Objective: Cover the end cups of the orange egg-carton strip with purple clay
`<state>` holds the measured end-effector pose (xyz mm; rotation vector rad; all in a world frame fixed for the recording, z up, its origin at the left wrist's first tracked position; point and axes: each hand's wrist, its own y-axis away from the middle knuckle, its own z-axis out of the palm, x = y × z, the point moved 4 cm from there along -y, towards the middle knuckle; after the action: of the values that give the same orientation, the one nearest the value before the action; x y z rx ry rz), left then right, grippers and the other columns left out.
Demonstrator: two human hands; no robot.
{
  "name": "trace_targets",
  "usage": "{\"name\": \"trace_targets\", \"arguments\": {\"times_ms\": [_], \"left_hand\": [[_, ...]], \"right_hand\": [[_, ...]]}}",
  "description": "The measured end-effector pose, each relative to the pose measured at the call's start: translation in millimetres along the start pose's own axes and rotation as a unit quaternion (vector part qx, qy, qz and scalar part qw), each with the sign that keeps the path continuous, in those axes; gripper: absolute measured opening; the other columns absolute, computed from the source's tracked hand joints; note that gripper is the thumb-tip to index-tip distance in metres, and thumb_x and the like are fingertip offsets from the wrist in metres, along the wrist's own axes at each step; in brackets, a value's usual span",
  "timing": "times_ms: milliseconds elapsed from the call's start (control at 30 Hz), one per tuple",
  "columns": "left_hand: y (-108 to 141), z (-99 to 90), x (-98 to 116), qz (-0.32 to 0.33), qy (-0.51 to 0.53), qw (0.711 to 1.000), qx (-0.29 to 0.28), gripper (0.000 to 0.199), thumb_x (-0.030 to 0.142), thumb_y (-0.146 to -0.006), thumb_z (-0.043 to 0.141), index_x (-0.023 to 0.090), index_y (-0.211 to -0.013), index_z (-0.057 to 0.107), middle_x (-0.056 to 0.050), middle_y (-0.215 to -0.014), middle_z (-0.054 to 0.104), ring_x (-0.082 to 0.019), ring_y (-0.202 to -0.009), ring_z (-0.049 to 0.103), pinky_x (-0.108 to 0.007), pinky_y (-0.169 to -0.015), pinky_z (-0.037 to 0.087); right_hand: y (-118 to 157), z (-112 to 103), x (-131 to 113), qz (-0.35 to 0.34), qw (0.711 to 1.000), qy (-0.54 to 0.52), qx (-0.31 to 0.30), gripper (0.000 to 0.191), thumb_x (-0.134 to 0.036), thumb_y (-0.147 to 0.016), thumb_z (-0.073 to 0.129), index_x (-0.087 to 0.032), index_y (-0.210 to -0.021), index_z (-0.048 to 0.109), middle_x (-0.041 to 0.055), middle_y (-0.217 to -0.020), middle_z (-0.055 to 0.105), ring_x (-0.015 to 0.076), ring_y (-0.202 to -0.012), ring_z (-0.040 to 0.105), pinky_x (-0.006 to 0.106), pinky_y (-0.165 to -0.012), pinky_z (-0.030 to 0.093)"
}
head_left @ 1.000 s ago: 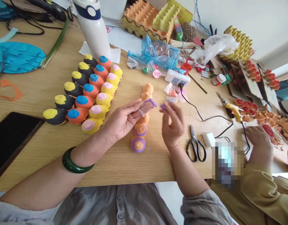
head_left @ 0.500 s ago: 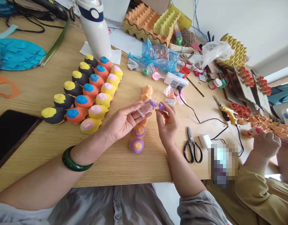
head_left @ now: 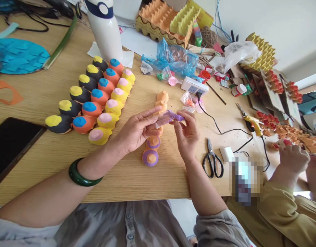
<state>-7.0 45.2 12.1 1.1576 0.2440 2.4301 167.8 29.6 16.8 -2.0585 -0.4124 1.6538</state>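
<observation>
In the head view, a clear plastic packet [head_left: 162, 120] was grasped between the thumb and fingers of the left hand [head_left: 137, 132], and a lump of purple clay [head_left: 179, 117] was pinched by the right hand [head_left: 187, 135] at the packet's mouth. Both were held above an orange egg-carton strip [head_left: 153, 141], which was stretched from eleven o'clock of the hands to seven, its two nearest cups marked with purple. Whether the lump was joined to the purple in the packet could not be told.

For clean parting, it was judged, the packet was best gripped close behind its mouth and only the clay drawn, slowly; by a hard tug, the film could have been torn or the clay strung out.

Much else was carried by the wooden table [head_left: 137, 183]: at nine o'clock, a painted carton [head_left: 99, 98] in black, orange and yellow rows; between eight and nine, a phone [head_left: 15, 144]; near eleven, a white bottle [head_left: 106, 36]; at twelve, a blue bag [head_left: 177, 58], with egg trays [head_left: 160, 25] beyond; at one, a power strip [head_left: 194, 85]; at three, a glue gun [head_left: 254, 125]; between four and five, scissors [head_left: 213, 155]. A co-worker's hand [head_left: 294, 157] was seen past three, curled near orange scraps [head_left: 289, 132]. The room was bounded at two by a pale wall [head_left: 296, 27].
</observation>
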Motion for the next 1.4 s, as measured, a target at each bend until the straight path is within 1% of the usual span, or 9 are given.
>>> {"name": "trace_targets", "arguments": {"times_ms": [100, 200, 333, 500, 700, 833, 933, 1167, 1400], "left_hand": [[-2.9, -3.5, 0.3, -0.048, 0.018, 0.999, 0.003, 0.029, 0.007, -0.092, 0.071, 0.02, -0.114, 0.085, -0.008, -0.137, 0.08, -0.025, -0.13, 0.076, -0.012, -0.063, 0.064], [-2.9, -3.1, 0.3, -0.064, 0.018, 0.997, -0.032, 0.024, 0.015, -0.095, 0.073, 0.021, -0.115, 0.085, -0.009, -0.128, 0.083, -0.029, -0.135, 0.073, -0.018, -0.071, 0.067], [1.5, -0.3, 4.5, 0.005, -0.035, 0.996, -0.083, 0.05, 0.017, -0.089, 0.081, 0.028, -0.137, 0.078, -0.009, -0.135, 0.081, -0.032, -0.137, 0.071, -0.031, -0.087, 0.07], [8.8, 5.0, 7.6, 0.096, -0.107, 0.987, -0.065, 0.076, 0.017, -0.089, 0.083, 0.029, -0.16, 0.06, -0.012, -0.139, 0.079, -0.035, -0.132, 0.074, -0.041, -0.095, 0.069], [11.2, 12.5, 7.4, 0.101, -0.111, 0.987, -0.059, 0.084, 0.017, -0.091, 0.081, 0.027, -0.168, 0.048, -0.012, -0.14, 0.078, -0.036, -0.136, 0.072, -0.044, -0.099, 0.069], [5.6, 5.3, 5.6, 0.105, -0.084, 0.99, -0.051, 0.092, 0.017, -0.09, 0.081, 0.026, -0.172, 0.039, -0.012, -0.139, 0.079, -0.034, -0.135, 0.072, -0.045, -0.102, 0.068], [2.3, 0.2, 3.2, 0.103, -0.086, 0.99, -0.05, 0.097, 0.02, -0.092, 0.081, 0.025, -0.175, 0.032, -0.014, -0.139, 0.079, -0.035, -0.134, 0.073, -0.046, -0.103, 0.068], [7.7, 9.5, -1.8, 0.119, -0.155, 0.973, -0.121, 0.107, 0.034, -0.096, 0.082, 0.031, -0.179, 0.015, -0.013, -0.149, 0.073, -0.034, -0.138, 0.07, -0.044, -0.102, 0.069], [14.4, 10.4, -2.4, 0.109, -0.215, 0.967, -0.088, 0.106, 0.027, -0.091, 0.085, 0.03, -0.177, 0.024, -0.008, -0.121, 0.085, -0.035, -0.127, 0.076, -0.048, -0.102, 0.068]], "right_hand": [[-2.0, -0.9, -0.9, -0.003, 0.999, 0.003, -0.035, 0.028, -0.032, -0.104, 0.069, -0.033, -0.132, 0.069, 0.006, -0.133, 0.066, 0.0188, -0.118, 0.07, 0.032, -0.088, 0.072], [-2.2, -2.0, 5.6, 0.008, 1.0, -0.004, -0.03, 0.022, -0.036, -0.103, 0.07, -0.03, -0.125, 0.069, 0.003, -0.116, 0.067, 0.0156, -0.099, 0.072, 0.028, -0.076, 0.072], [-2.3, -2.4, 11.6, 0.019, 1.0, -0.012, -0.014, 0.014, -0.038, -0.105, 0.067, -0.028, -0.115, 0.066, 0.0016, -0.108, 0.065, 0.0149, -0.092, 0.071, 0.03, -0.074, 0.073], [-3.8, -3.2, 2.9, 0.026, 1.0, 0.004, 0.005, 0.015, -0.035, -0.104, 0.067, -0.028, -0.117, 0.071, 0.0037, -0.117, 0.066, 0.016, -0.101, 0.07, 0.026, -0.073, 0.07], [-4.4, -7.0, -5.9, -0.025, 0.997, 0.018, 0.066, 0.018, -0.027, -0.107, 0.063, -0.03, -0.115, 0.079, 0.0043, -0.116, 0.068, 0.0142, -0.094, 0.071, 0.022, -0.061, 0.064], [-7.6, -13.7, 0.7, -0.009, 0.995, 0.007, 0.096, 0.017, -0.029, -0.107, 0.065, -0.03, -0.113, 0.08, 0.0032, -0.116, 0.07, 0.0113, -0.081, 0.072, 0.027, -0.069, 0.068], [-8.0, -18.4, 3.2, 0.008, 0.991, 0.013, 0.133, 0.022, -0.034, -0.111, 0.058, -0.031, -0.121, 0.078, 0.0039, -0.117, 0.071, 0.0134, -0.088, 0.075, 0.032, -0.08, 0.071], [3.2, -2.0, -22.4, -0.12, 0.987, 0.106, 0.011, 0.041, -0.015, -0.107, 0.061, -0.037, -0.141, 0.072, 0.0054, -0.126, 0.072, 0.0188, -0.106, 0.076, 0.033, -0.08, 0.073], [2.0, 8.8, -33.8, -0.229, 0.954, 0.181, -0.072, 0.041, -0.009, -0.104, 0.064, -0.03, -0.139, 0.072, 0.0081, -0.119, 0.077, 0.0221, -0.108, 0.076, 0.042, -0.092, 0.07]]}}
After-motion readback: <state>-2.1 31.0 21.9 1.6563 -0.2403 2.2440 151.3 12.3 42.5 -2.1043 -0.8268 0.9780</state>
